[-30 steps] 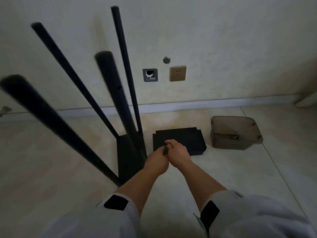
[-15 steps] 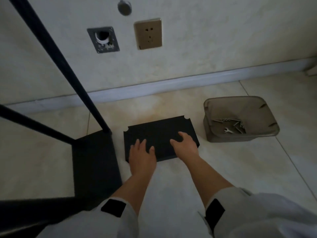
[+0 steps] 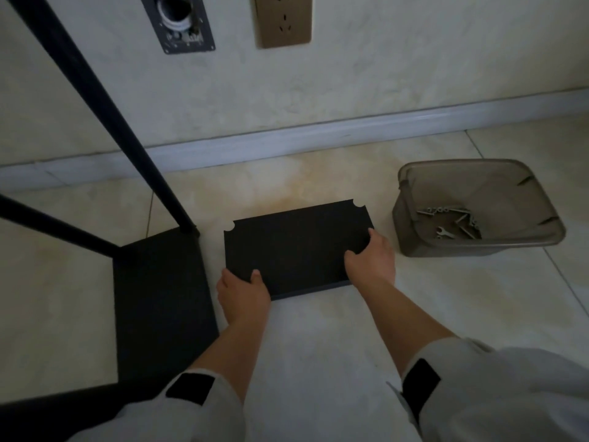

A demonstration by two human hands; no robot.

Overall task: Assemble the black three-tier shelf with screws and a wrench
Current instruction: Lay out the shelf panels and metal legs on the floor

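A room in a home: pale tiled floor, white skirting board along a plastered wall, a brass-coloured socket beside an open wall box.

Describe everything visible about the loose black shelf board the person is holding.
The loose shelf board is a flat, matte black rectangle with rounded notches cut into its two far corners. It lies on the tiled floor between the partly built frame and the bin. The left hand grips its near-left corner; the right hand grips its right edge.
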